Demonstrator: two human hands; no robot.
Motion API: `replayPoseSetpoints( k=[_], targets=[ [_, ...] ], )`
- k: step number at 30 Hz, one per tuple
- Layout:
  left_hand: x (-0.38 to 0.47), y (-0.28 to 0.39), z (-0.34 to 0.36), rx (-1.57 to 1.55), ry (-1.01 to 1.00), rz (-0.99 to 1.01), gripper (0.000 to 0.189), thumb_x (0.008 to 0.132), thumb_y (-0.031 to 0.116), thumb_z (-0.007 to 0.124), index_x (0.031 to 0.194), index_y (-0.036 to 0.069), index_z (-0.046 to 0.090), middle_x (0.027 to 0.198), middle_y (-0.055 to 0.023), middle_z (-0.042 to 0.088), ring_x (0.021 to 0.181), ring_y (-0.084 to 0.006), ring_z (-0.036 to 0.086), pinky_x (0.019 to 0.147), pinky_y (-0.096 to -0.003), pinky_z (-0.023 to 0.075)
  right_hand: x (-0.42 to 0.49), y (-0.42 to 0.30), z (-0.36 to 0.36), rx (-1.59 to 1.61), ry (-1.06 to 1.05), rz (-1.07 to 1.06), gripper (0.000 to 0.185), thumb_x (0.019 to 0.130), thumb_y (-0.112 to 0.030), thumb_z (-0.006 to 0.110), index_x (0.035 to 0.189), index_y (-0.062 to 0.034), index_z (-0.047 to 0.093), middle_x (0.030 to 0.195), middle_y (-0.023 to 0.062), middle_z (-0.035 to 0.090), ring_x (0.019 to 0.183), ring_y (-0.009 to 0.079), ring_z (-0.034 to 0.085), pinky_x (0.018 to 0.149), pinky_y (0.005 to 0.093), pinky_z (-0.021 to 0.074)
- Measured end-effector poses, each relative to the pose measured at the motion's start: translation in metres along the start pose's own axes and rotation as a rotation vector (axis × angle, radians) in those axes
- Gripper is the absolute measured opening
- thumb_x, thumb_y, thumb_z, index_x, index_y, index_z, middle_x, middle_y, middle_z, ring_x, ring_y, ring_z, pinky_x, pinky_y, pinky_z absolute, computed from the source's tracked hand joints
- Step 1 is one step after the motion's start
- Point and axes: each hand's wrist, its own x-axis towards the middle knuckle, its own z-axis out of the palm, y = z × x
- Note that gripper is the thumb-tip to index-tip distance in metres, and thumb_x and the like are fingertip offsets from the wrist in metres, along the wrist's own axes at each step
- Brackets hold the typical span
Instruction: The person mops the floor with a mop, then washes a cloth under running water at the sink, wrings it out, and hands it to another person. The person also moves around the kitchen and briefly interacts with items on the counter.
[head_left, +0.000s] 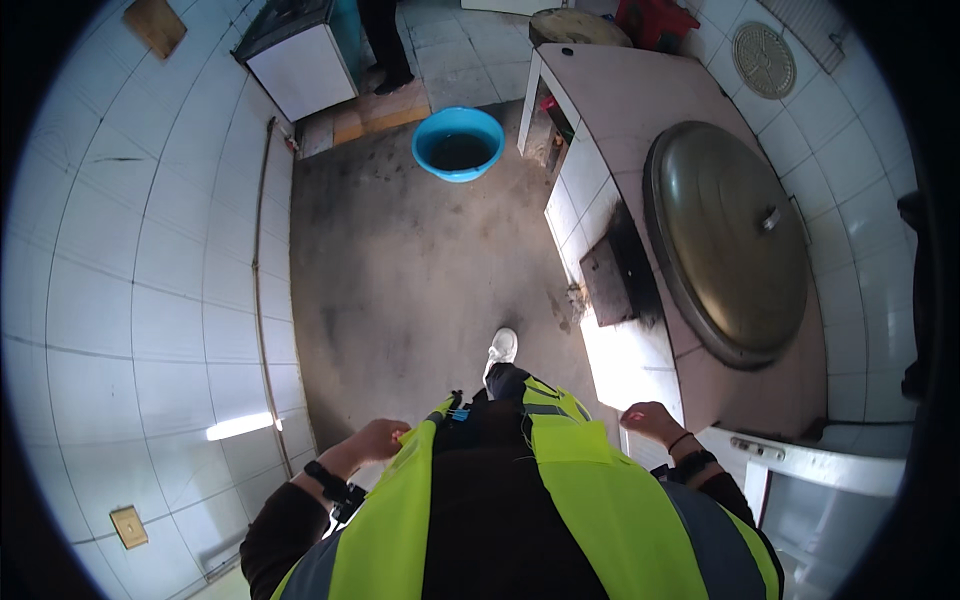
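Note:
My left hand hangs beside the edge of my yellow reflective vest, its fingers curled and partly hidden; whether they grip the vest I cannot tell. On the other side, my right hand is out from the vest with loosely curled fingers, and nothing is seen in it. Both wrists carry black strapped devices. Farther ahead on the floor stands a blue plastic basin with dark contents. To the right, a large domed metal lid covers part of a tiled stove counter.
A dark metal stove door juts from the counter's sooty front. Another person's legs are beside a white-sided cabinet. A pipe runs along the left tiled wall. At lower right is a white door frame.

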Motion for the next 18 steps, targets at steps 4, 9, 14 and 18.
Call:
replayPoseSetpoints(
  k=[4,9,14,18],
  targets=[
    [0.011,0.051,-0.044,-0.237,-0.003,-0.03,0.025,0.079,0.013,0.058,0.104,0.007,0.058,0.091,-0.0117,0.063,0.082,-0.0171,0.059,0.075,-0.0295,0.0449,0.052,-0.103,-0.072,-0.017,-0.215,-0.216,0.019,0.076,-0.022,0.064,0.089,-0.0079,0.065,0.083,0.0061,0.065,0.078,0.0158,0.061,0.075,0.0267,0.048],
    [0.034,0.096,-0.097,-0.965,-0.028,-0.429,0.028,0.088,0.022,0.047,0.104,0.002,0.058,0.084,-0.005,0.061,0.076,-0.0117,0.056,0.068,-0.0273,0.044,0.115,-0.165,-0.109,-0.006,-0.384,-0.276,0.027,0.078,-0.02,0.063,0.101,-0.0075,0.062,0.091,0.0076,0.065,0.083,0.0151,0.06,0.077,0.0253,0.0466],
    [0.099,0.065,-0.145,-0.735,-0.006,-0.273,0.029,0.089,0.024,0.047,0.104,0.002,0.059,0.085,-0.0053,0.061,0.078,-0.0115,0.055,0.069,-0.0276,0.0439,0.193,-0.141,-0.104,-0.092,-0.235,-0.189,0.042,0.082,-0.041,0.053,0.108,-0.0086,0.059,0.095,0.0107,0.063,0.088,0.0224,0.059,0.078,0.0311,0.0455],
    [0.177,0.006,-0.183,-0.541,0.0,-0.3,0.03,0.085,0.021,0.052,0.106,0.0,0.058,0.097,-0.0123,0.062,0.088,-0.0163,0.056,0.077,-0.0327,0.0438,0.263,-0.119,-0.077,-0.405,-0.398,-0.277,0.049,0.086,-0.048,0.04,0.108,-0.0078,0.058,0.096,0.0134,0.062,0.096,0.0282,0.057,0.082,0.0349,0.044]
  ],
)
